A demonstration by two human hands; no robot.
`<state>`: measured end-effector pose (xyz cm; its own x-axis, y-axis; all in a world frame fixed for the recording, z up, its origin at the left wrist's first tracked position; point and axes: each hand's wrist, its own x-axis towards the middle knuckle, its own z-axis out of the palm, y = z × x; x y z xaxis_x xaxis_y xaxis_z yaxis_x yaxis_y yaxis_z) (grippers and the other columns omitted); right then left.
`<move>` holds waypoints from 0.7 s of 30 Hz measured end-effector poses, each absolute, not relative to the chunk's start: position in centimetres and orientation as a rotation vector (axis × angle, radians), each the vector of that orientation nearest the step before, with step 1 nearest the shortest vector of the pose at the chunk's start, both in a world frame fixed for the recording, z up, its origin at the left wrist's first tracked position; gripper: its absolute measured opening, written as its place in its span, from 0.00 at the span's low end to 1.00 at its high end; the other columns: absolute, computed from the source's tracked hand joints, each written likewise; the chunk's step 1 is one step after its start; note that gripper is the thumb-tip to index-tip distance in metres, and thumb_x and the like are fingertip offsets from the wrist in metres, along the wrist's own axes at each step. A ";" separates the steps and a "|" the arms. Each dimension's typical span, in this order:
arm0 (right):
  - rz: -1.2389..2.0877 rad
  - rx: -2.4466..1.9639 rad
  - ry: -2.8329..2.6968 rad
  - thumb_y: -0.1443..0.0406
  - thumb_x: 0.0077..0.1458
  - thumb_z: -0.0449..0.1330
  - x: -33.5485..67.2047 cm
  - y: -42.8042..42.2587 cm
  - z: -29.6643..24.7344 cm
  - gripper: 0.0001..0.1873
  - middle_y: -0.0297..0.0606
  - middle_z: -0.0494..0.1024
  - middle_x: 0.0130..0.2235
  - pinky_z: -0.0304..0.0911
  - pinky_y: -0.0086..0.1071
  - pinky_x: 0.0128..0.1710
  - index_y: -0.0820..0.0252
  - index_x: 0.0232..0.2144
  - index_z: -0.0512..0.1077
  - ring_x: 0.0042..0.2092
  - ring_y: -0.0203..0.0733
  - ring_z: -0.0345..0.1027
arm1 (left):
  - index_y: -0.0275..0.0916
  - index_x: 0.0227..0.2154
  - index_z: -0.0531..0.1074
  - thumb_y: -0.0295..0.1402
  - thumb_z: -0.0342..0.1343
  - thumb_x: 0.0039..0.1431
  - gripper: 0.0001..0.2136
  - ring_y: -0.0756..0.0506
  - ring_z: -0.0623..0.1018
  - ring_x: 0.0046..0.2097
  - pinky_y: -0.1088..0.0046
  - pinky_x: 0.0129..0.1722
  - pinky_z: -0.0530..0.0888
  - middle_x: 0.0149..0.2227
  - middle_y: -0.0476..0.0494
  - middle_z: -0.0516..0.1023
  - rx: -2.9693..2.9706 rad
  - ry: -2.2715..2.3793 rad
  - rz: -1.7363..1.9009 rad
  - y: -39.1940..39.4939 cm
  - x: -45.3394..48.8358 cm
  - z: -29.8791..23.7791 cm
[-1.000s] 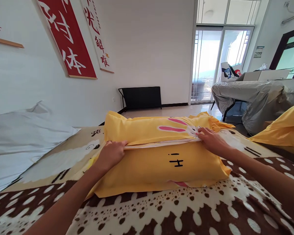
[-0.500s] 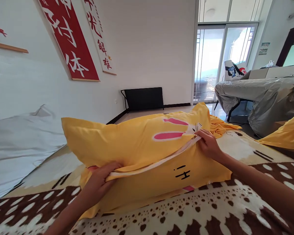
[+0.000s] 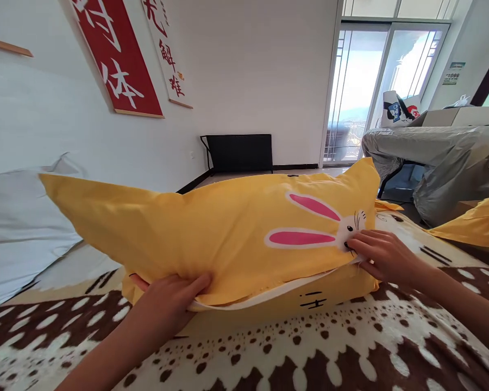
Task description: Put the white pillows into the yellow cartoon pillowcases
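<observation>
A plump yellow pillowcase with a printed rabbit lies across the bed in front of me. Along its near side runs a long opening, where a white strip shows between the upper and lower layers. My left hand is closed on the left end of this edge, thumb on top and fingers out of sight. At the right end, by the rabbit's face, my right hand pinches the same edge. Black lettering shows on the lower layer beneath the opening.
A brown and cream patterned blanket covers the bed. White bedding lies at left, more yellow cloth at right. Beyond stand a folded black frame against the wall and a plastic-covered table with boxes.
The pillowcase's upper layer has come nearer and lower, spreading wider to the left and covering more of the lower layer. Both hands have moved down, the right one also rightward.
</observation>
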<state>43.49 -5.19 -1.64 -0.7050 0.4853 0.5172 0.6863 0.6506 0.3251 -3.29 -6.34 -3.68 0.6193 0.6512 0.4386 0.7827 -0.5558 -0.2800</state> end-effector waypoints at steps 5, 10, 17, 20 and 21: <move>-0.500 -0.925 -2.611 0.71 0.48 0.53 41.2 -8.3 0.2 0.24 0.46 0.72 0.47 0.58 0.43 0.49 0.60 0.50 0.64 0.49 0.50 0.63 | 0.40 0.26 0.65 0.18 0.44 0.50 0.11 0.46 0.68 0.26 0.70 0.30 0.60 0.23 0.49 0.70 -2.349 -0.827 -0.521 -8.4 -0.8 -2.2; -0.432 -0.853 -2.664 0.70 0.50 0.53 38.1 -10.1 1.1 0.27 0.44 0.71 0.50 0.57 0.43 0.52 0.58 0.55 0.61 0.51 0.47 0.63 | 0.39 0.23 0.61 0.19 0.44 0.58 0.11 0.47 0.63 0.27 0.71 0.31 0.61 0.23 0.49 0.65 -2.316 -0.737 -0.617 -9.7 1.2 -0.7; -0.907 -0.805 -2.397 0.67 0.60 0.51 33.8 -7.6 -1.0 0.10 0.43 0.74 0.38 0.58 0.40 0.42 0.62 0.42 0.70 0.40 0.45 0.65 | 0.39 0.24 0.57 0.19 0.45 0.58 0.11 0.48 0.61 0.27 0.71 0.31 0.60 0.23 0.49 0.63 -2.457 -0.660 -0.640 -10.5 0.6 -1.4; -0.979 -0.824 -2.388 0.70 0.60 0.50 33.6 -6.7 -1.4 0.11 0.41 0.73 0.36 0.57 0.38 0.40 0.61 0.42 0.70 0.39 0.44 0.64 | 0.40 0.24 0.56 0.17 0.45 0.57 0.12 0.48 0.59 0.26 0.70 0.30 0.58 0.22 0.50 0.60 -2.465 -0.660 -0.669 -11.2 0.3 -1.7; -0.986 -0.833 -2.387 0.70 0.60 0.50 33.8 -6.6 -1.4 0.11 0.41 0.73 0.36 0.57 0.38 0.40 0.61 0.42 0.70 0.39 0.44 0.64 | 0.40 0.24 0.56 0.17 0.45 0.56 0.12 0.48 0.59 0.26 0.70 0.30 0.58 0.21 0.50 0.60 -2.455 -0.666 -0.686 -11.3 0.2 -1.7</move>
<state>33.79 -6.62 -1.42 -0.7299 0.3650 0.5779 0.6665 0.5677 0.4832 0.24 -11.25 -1.74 0.7533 0.3150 0.5774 0.5678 -0.7545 -0.3291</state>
